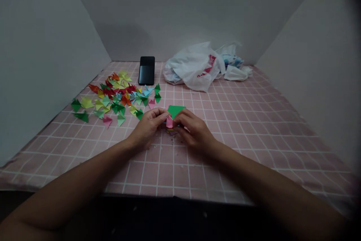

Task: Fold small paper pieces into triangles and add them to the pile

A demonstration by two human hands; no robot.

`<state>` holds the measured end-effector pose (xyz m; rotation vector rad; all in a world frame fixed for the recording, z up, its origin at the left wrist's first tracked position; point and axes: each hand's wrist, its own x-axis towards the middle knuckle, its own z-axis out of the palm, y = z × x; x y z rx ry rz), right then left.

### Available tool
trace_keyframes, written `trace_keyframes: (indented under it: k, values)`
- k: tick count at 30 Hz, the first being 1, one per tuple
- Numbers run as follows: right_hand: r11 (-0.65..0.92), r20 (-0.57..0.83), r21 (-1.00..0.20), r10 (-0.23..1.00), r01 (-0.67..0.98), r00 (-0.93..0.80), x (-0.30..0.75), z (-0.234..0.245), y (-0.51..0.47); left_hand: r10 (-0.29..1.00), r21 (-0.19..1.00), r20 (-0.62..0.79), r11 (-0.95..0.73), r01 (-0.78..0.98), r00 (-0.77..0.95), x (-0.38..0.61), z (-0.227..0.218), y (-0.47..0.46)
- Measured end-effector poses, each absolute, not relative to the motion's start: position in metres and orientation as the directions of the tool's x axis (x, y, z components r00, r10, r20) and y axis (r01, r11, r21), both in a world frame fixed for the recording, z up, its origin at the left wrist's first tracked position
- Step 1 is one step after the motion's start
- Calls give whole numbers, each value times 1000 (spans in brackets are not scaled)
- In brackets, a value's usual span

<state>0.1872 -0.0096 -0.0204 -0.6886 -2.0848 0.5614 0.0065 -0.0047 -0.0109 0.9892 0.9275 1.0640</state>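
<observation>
A small piece of folded pink paper (169,122) is held up between my two hands, over the middle of the table. My left hand (150,124) pinches its left side between thumb and fingers. From the right, the closed fingertips of my right hand (194,128) grip its other edge. Just behind and beneath lies a stack of square paper with a green sheet (176,111) on top, partly covered by my hands. Small scraps (172,138) lie on the cloth between my wrists.
Many-coloured folded paper cranes (117,98) spread over the left side of the table. A black phone (147,71) leans upright at the back. White plastic bags (194,66) sit against the back wall. A pink checked cloth (239,128) covers the table, with grey walls on three sides.
</observation>
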Motion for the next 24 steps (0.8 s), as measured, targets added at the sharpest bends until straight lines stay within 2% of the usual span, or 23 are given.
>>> trace_keyframes:
  k: [3, 5, 10, 14, 17, 21, 24]
  values:
    - [795, 573, -516, 598, 320, -561, 187, -20, -11, 969, 951, -98, 158, -265, 227, 6, -8, -4]
    - [794, 557, -511, 598, 330, -576, 187, -20, -10, 971, 960, -72, 130, -249, 229, 4, -7, -3]
    - [723, 563, -661, 655, 201, -503, 189, -19, -7, 972, 995, 100, -93, -43, 215, 0, -9, -3]
    - [594, 490, -776, 780, 213, -389, 190, -21, -6, 920, 936, 277, -324, 138, 276, -1, -7, -4]
    - [573, 469, -790, 794, 218, -386, 188, -24, -5, 874, 881, 362, -434, 186, 323, -1, -5, -5]
    - [601, 494, -768, 776, 222, -391, 185, -26, -6, 838, 843, 418, -501, 194, 350, -1, -5, -6]
    - [576, 502, -797, 800, 184, -329, 185, -26, -7, 881, 893, 380, -429, 137, 281, -1, -8, -6]
